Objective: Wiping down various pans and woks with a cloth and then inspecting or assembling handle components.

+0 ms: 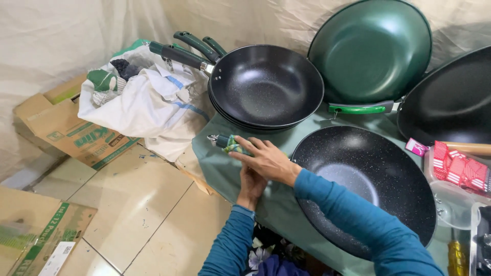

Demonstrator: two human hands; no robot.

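At the near left corner of the table [225, 168], we log a green pan handle [229, 144] lying across the edge, a metal stud at its outer end. Our right hand [268, 161] lies over it, fingers [245, 149] pressed together along its top and pinning it down. Our left hand [250, 186] comes up from beneath the right; how its fingers are set we cannot tell, as the right hand hides them.

Step in hand, by our judgement: handling or fitting a loose handle, with the large speckled black wok [365, 186] just beside our right forearm showing no handle in view. The next move would call for a firm hold on the handle and careful alignment of its stud end.

Surface: green cloth over the table. Also on it: a stack of black pans [266, 87] with green handles, a green wok [371, 48] propped against the draped wall, another black pan [452, 102], and a clear tub of red-striped packets [460, 168].

Room: pale tiled floor [128, 204], a stuffed white sack [148, 105], and cardboard boxes [61, 128].
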